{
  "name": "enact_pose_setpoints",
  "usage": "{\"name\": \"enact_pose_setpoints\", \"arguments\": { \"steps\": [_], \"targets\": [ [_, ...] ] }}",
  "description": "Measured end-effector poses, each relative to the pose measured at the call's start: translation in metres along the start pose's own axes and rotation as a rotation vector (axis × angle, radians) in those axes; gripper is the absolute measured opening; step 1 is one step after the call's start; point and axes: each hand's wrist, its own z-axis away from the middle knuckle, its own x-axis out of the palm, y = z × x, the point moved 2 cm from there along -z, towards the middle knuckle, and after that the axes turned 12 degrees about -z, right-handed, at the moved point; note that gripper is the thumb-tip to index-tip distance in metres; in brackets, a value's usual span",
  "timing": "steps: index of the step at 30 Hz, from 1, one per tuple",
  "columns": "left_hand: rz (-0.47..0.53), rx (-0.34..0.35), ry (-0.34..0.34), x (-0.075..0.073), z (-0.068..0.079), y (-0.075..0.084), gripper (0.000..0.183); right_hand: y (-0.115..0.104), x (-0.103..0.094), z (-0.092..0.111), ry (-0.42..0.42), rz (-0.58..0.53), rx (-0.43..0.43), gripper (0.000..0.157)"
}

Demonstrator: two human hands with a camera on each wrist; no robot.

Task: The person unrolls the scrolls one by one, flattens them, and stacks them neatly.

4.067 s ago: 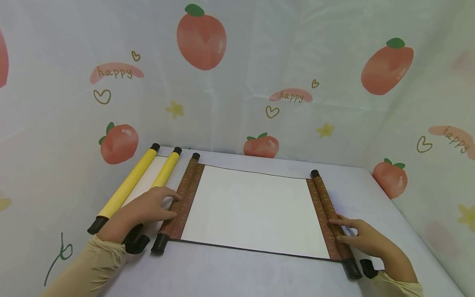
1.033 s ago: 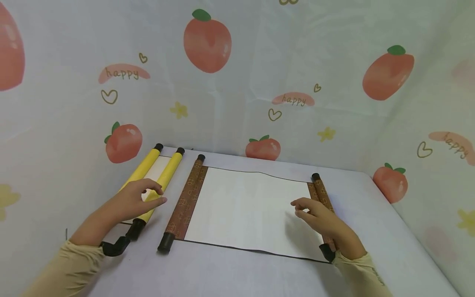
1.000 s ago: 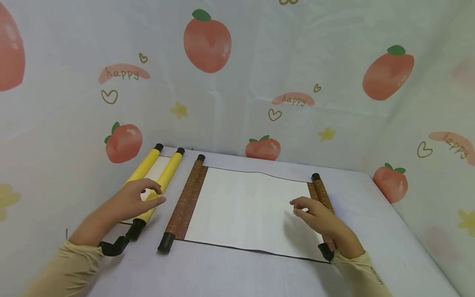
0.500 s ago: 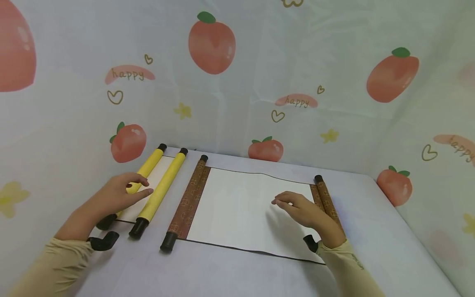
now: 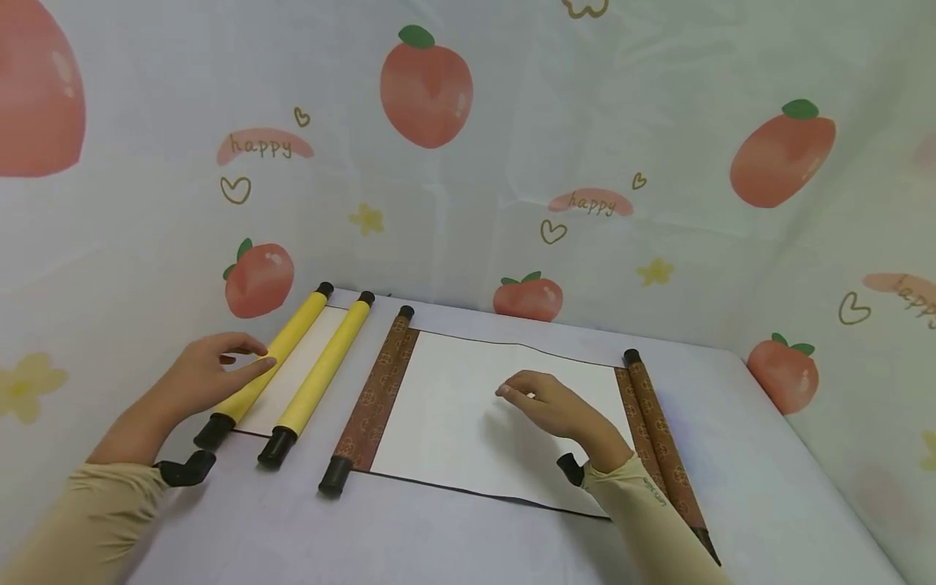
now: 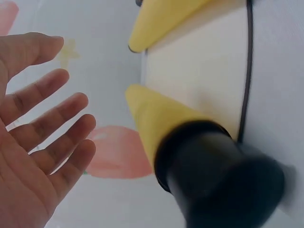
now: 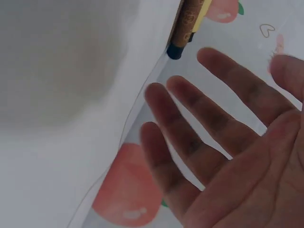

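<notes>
A hanging scroll with brown patterned rollers (image 5: 375, 382) and black end caps lies spread out, its white sheet (image 5: 446, 406) facing up. Over the right half of that sheet hovers my right hand (image 5: 556, 406), holding nothing and casting a shadow below it. The right wrist view shows its fingers (image 7: 190, 137) loosely extended. To the left lies a second scroll with yellow rollers (image 5: 327, 366), only partly unrolled, a narrow strip of pale paper (image 5: 292, 382) between them. My left hand (image 5: 208, 374) is beside the left yellow roller, fingers relaxed; the left wrist view shows an empty palm (image 6: 23, 175).
Both scrolls rest on a white-covered table (image 5: 439, 536). A white curtain (image 5: 497, 97) printed with peaches closes off the back and sides. Black angled pieces (image 5: 186, 470) stick out at both wrists. The brown scroll's right roller (image 5: 669, 439) lies partly behind the right forearm.
Both hands have left the brown rollers they touched earlier. The left has moved left past the yellow scroll, the right leftward over the white sheet. The sheet's long edges now bulge slightly.
</notes>
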Motion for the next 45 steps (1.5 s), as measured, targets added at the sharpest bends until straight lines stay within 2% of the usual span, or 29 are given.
{"name": "enact_pose_setpoints", "arguments": {
  "steps": [7, 10, 15, 21, 25, 33, 39, 45],
  "targets": [
    [0.027, -0.054, -0.05, 0.001, 0.003, -0.014, 0.04, -0.01, 0.007, -0.024, 0.123, -0.046, -0.128, 0.009],
    [0.04, -0.075, -0.049, 0.001, 0.004, -0.017, 0.042, -0.016, 0.014, -0.033, 0.127, -0.055, -0.151, 0.009],
    [0.051, -0.091, -0.041, 0.002, 0.002, -0.02, 0.038, -0.022, 0.031, -0.045, 0.094, -0.087, -0.16, 0.013],
    [0.057, -0.082, -0.022, 0.006, 0.001, -0.025, 0.027, -0.028, 0.05, -0.059, 0.044, -0.098, -0.193, 0.008],
    [0.076, -0.09, -0.051, 0.007, 0.0, -0.027, 0.028, -0.033, 0.059, -0.067, 0.009, -0.105, -0.17, 0.005],
    [0.063, -0.102, -0.123, 0.008, -0.001, -0.026, 0.035, -0.045, 0.08, -0.081, -0.051, -0.121, -0.135, 0.012],
    [0.066, -0.07, -0.132, 0.008, -0.003, -0.025, 0.029, -0.056, 0.095, -0.09, -0.069, -0.141, -0.114, 0.014],
    [0.061, -0.075, -0.122, 0.008, -0.004, -0.023, 0.033, -0.068, 0.107, -0.098, -0.101, -0.155, -0.128, 0.024]
  ]
}}
